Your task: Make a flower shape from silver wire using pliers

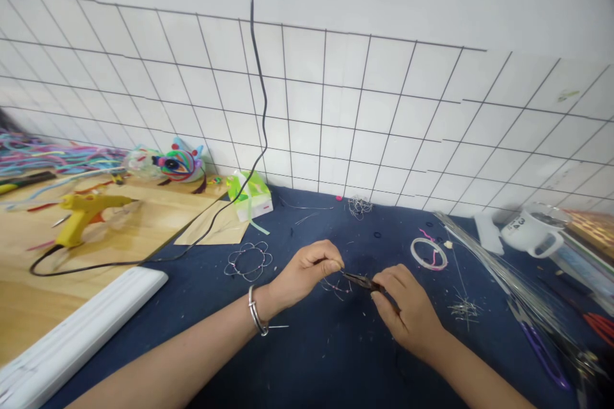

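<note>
Right hand (405, 307) curls shut around pliers (359, 280), nose toward ten o'clock; left hand (307, 268), fingertips closed, pinches beaded wirework (334, 287) beside it.

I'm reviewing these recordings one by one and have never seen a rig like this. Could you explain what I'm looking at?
There is no robot here: these are a person's bare hands. The single picture comes from a camera worn on the head, looking forward and down, so the arms enter from the bottom.

The left hand, with a silver bracelet at its wrist, pinches a thin wire piece. The right hand holds dark pliers, their tips close to the left fingertips.

On the dark blue surface lie a flower-shaped wire ring, a pale ring, a bundle of long wires and a purple-handled tool. A white mug stands at the far right. A yellow glue gun lies on the wooden surface to the left.
</note>
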Demonstrator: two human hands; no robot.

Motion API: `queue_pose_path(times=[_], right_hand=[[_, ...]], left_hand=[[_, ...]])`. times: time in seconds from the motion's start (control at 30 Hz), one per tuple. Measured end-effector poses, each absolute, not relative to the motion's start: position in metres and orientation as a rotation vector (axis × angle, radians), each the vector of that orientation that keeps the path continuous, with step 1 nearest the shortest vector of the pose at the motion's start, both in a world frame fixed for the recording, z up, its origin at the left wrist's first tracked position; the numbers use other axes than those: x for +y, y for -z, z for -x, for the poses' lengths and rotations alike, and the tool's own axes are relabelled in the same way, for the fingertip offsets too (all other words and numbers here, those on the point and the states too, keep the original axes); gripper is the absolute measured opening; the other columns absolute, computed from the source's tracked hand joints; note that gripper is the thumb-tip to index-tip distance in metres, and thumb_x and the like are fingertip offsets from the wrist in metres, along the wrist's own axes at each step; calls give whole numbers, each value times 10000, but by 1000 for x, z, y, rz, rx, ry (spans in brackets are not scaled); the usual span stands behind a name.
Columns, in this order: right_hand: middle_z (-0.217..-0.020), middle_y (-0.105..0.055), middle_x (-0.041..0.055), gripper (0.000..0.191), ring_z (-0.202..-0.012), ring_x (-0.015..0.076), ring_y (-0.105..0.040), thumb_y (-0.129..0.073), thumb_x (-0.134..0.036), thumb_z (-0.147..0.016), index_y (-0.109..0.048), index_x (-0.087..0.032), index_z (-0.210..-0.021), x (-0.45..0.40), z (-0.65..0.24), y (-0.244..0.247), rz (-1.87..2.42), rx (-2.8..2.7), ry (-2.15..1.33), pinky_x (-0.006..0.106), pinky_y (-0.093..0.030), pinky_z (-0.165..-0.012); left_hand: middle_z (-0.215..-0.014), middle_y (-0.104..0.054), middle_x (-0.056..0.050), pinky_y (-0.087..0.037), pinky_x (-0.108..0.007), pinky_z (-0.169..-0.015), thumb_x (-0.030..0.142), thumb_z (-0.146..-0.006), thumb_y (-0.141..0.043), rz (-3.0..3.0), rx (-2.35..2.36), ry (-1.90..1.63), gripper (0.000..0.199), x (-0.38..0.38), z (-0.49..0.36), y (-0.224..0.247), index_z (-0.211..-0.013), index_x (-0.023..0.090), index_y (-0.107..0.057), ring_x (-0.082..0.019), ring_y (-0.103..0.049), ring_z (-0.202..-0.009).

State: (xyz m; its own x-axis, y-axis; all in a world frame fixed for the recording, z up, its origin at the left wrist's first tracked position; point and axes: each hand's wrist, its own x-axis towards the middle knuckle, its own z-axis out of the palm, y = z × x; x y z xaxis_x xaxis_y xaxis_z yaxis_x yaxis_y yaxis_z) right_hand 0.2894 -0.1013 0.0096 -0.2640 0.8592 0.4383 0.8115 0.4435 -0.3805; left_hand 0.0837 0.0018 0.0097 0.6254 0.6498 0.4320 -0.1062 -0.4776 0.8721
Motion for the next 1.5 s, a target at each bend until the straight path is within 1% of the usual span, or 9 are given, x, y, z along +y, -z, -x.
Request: queue_pose_path(times=[0.4, 0.53, 0.83, 0.93, 1.0, 1.07, 1.23, 1.37, 1.5], right_hand=[[-804, -506, 36, 119, -753, 162, -461, -413, -214, -862, -508, -198, -931, -100, -291, -7, 1331, -2063, -302, 312, -394, -686], [-812, -511, 44, 129, -763, 169, -460, -421, -214, -857, -514, -194, -944, -100, -292, -6, 1345, -2096, -212, 320, -390, -695], [-813, -538, 56, 161, -790, 183, -482, -424, -259, -857, -553, -181, -911, -89, -300, 13, 1594, -2092, 69, 327, -402, -720], [-871, -549, 80, 189, -856, 213, -490, -470, -312, -834, -573, -181, -924, -78, -312, 26, 1721, -2112, 170, 370, -410, -749], [-995, -538, 114, 286, -962, 262, -462, -533, -360, -792, -562, -182, -1014, -73, -317, 30, 1726, -2130, 256, 442, -392, -794], [-1082, -513, 125, 340, -1037, 282, -426, -551, -350, -783, -538, -190, -1082, -73, -315, 27, 1643, -2148, 280, 482, -368, -837], [-1025, -526, 81, 277, -962, 189, -477, -457, -195, -847, -513, -210, -1118, -80, -276, -2, 1305, -2137, 93, 365, -414, -837], [-939, -526, 62, 246, -883, 163, -494, -454, -178, -849, -550, -224, -1070, -79, -245, -20, 1196, -2168, 82, 306, -435, -768], [-883, -531, 61, 180, -846, 157, -498, -443, -177, -858, -588, -200, -962, -71, -237, -24, 1146, -2193, 165, 294, -433, -741]], left_hand=[[-728, -501, -14, -372, -240, -673, 238, -832, -510, -1828, 390, -926, 163, 4, -83, -8, -722, 135, -570, -104, -467, -686], [-726, -493, -8, -365, -234, -658, 246, -826, -519, -1806, 422, -910, 165, 3, -84, -9, -714, 134, -565, -98, -456, -676], [-577, -411, 39, -270, -187, -476, 346, -797, -541, -1396, 619, -763, 209, 11, -92, 16, -766, 140, -527, -62, -343, -498], [-579, -404, 36, -226, -174, -437, 361, -776, -564, -1180, 595, -724, 230, 19, -92, 26, -762, 138, -512, -54, -322, -474], [-587, -415, 30, -228, -171, -435, 353, -769, -575, -1075, 531, -672, 225, 21, -91, 28, -772, 137, -511, -50, -335, -469], [-594, -428, 24, -235, -171, -438, 335, -762, -586, -1008, 460, -640, 216, 19, -89, 26, -762, 134, -508, -46, -346, -465], [-554, -409, 30, -203, -168, -417, 315, -773, -577, -942, 311, -548, 207, 4, -87, 14, -744, 123, -507, -33, -298, -429], [-517, -395, 49, -186, -159, -405, 308, -761, -594, -945, 313, -526, 201, -10, -86, 6, -747, 139, -487, -21, -251, -393], [-503, -387, 63, -187, -159, -389, 344, -785, -563, -964, 308, -577, 208, -16, -77, 2, -795, 152, -487, -20, -229, -371]])
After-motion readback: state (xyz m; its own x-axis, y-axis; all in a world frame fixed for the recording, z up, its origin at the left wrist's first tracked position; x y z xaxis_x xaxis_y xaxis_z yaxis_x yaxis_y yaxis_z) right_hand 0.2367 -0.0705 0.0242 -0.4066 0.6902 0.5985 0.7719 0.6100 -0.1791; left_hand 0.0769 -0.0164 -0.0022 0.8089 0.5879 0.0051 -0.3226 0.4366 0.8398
